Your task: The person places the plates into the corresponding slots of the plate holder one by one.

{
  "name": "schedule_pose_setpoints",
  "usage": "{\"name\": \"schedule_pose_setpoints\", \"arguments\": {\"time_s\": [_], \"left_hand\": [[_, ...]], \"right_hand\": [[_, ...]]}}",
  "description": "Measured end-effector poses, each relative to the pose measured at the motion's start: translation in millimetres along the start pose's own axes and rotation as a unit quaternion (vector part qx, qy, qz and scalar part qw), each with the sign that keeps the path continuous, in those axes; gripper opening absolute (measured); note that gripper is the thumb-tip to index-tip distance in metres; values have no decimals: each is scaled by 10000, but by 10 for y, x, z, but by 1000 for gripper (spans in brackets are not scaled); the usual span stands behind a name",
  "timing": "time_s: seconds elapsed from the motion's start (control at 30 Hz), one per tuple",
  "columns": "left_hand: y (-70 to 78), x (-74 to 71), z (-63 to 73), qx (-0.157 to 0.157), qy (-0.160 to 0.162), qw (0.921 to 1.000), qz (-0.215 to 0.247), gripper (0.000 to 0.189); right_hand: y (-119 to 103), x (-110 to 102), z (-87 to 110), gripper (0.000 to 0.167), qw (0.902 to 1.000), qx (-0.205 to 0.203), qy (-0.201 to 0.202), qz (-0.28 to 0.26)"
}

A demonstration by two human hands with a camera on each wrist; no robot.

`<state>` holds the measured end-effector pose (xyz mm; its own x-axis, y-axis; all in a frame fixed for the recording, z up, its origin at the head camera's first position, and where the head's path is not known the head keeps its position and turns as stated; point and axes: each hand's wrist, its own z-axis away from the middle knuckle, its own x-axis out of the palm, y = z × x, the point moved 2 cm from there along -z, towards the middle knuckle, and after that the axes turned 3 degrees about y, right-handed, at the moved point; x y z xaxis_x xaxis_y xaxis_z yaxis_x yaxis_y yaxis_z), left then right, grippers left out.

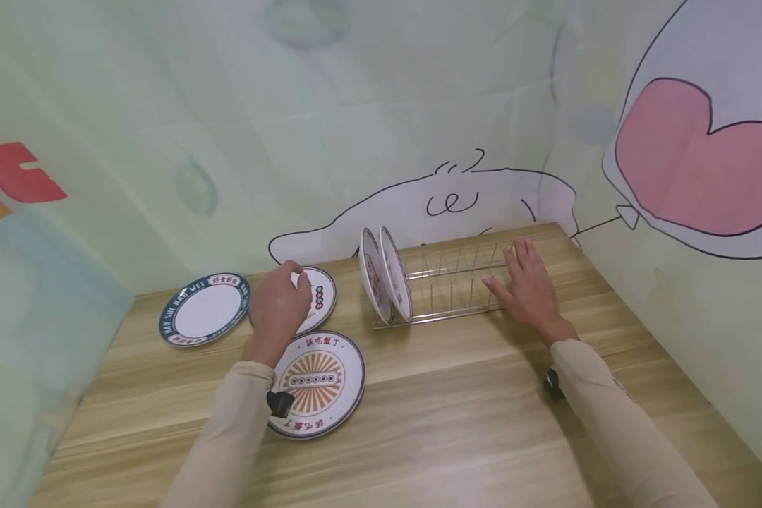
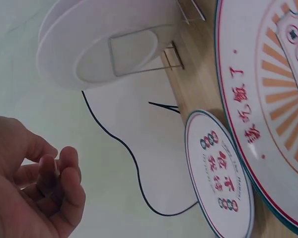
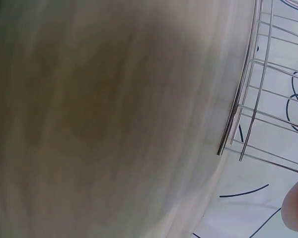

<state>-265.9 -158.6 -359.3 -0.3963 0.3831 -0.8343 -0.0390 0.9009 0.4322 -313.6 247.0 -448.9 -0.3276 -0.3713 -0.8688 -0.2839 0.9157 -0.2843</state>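
My left hand (image 1: 281, 300), fingers loosely curled and holding nothing, hovers over a small white plate (image 1: 323, 286) and partly hides it. The left wrist view shows that hand (image 2: 35, 183) apart from the plates. Two patterned white plates (image 1: 373, 274) stand on edge in the left end of a wire dish rack (image 1: 457, 313). At the rack's right end is my right hand (image 1: 532, 288), its fingers extended and overlapping the wires. Closer to me lies a larger plate (image 1: 317, 358) with an orange sunburst, partly covered by the left wrist.
A blue-green-rimmed plate (image 1: 206, 310) lies flat at the far left of the wooden table (image 1: 457, 416). Behind the table's back edge rises a printed wall covering (image 1: 228, 106); it also runs along both sides.
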Motion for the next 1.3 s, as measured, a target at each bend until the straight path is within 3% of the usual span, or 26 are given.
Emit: {"name": "schedule_pose_setpoints", "arguments": {"time_s": [0.33, 0.6, 0.8, 0.97, 1.3], "left_hand": [[-778, -71, 30, -1029, -463, 9931, -317, 38], [-1452, -48, -1, -1409, -299, 9893, -222, 38], [-1859, -28, -20, -2085, -724, 9753, -91, 45], [-2038, 10, -46, -2428, -1169, 9630, -93, 50], [-2148, 69, -72, -2470, -1720, 9522, -513, 56]], "right_hand": [[17, 31, 0, 75, 10000, 43, -66, -52], [25, 32, 20, 75, 9999, 17, -27, -145], [17, 23, 13, 76, 9999, -38, 24, -162], [25, 31, -3, 74, 9999, -80, 64, -123], [31, 38, 6, 76, 10000, -50, -2, -69]]}}
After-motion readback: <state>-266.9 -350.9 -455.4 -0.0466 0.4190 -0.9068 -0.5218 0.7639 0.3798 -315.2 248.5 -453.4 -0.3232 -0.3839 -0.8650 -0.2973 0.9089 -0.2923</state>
